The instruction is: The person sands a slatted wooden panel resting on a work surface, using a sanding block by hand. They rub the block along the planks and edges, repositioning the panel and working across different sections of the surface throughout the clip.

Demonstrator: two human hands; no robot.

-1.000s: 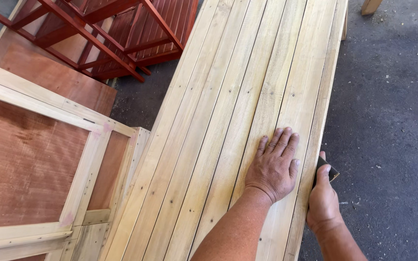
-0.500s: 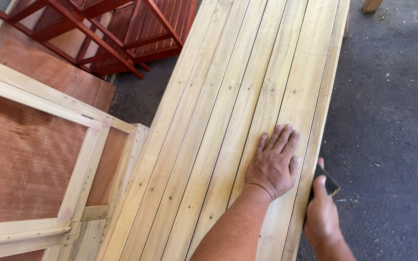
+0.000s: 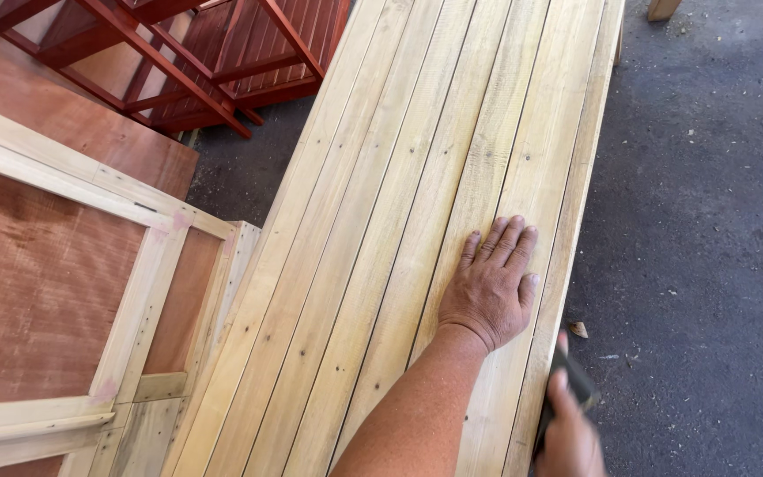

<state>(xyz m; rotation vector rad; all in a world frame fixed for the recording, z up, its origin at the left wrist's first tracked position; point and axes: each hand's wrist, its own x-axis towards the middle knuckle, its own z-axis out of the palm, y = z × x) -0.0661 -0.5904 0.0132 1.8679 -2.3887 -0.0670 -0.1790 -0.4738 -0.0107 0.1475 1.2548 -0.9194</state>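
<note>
A reddish plywood panel point(image 3: 37, 283) framed in pale timber lies left of the slatted, pale plank top point(image 3: 373, 265). My left hand point(image 3: 490, 287) rests flat there, fingers spread; my right hand point(image 3: 569, 433) clamps a dark sanding block point(image 3: 576, 389) against its rough right edge.

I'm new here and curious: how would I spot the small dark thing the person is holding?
Find the long pale slatted wood panel. Follow its right edge to the bottom, where the right hand presses a small dark block against that edge. It is the only dark piece beside the light wood.
</note>
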